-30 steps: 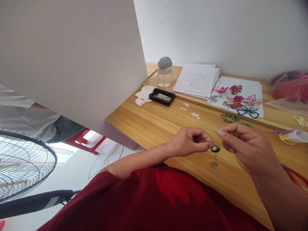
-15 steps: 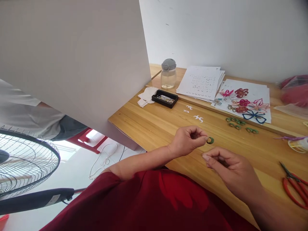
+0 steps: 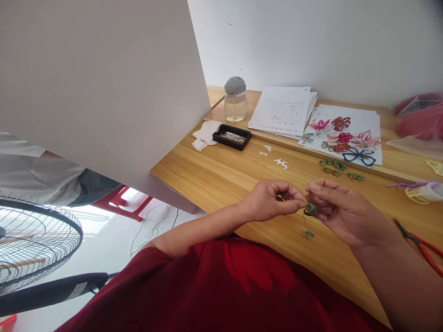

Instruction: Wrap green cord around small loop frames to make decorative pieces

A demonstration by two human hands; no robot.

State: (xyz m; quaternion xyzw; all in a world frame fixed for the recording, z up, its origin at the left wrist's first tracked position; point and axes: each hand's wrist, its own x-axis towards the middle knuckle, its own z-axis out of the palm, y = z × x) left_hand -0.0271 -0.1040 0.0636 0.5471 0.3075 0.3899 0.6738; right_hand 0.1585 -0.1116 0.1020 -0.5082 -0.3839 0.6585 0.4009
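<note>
My left hand (image 3: 273,201) pinches a small dark green crescent-shaped piece (image 3: 311,210) between thumb and forefinger, over the front of the wooden table. My right hand (image 3: 342,207) is right beside it, thumb and forefinger pressed together above the crescent and its other fingers curled behind. Whatever that pinch holds is too fine to make out. Below the crescent is a smaller green piece (image 3: 309,234), with a thin line seeming to run up from it. Several similar green crescents (image 3: 332,172) lie further back on the table.
Red-handled scissors (image 3: 420,244) lie at the right, near my right forearm. Behind are white paper crescents (image 3: 280,163), a black tray (image 3: 231,137) of small bits, a bottle (image 3: 236,100), paper sheets (image 3: 280,110), colourful flower shapes (image 3: 344,137) and a spool (image 3: 424,191). A fan (image 3: 38,244) stands left.
My right hand has moved up and forward to meet the left at the green crescent. The smaller green piece now shows below them. The view has shifted slightly.
</note>
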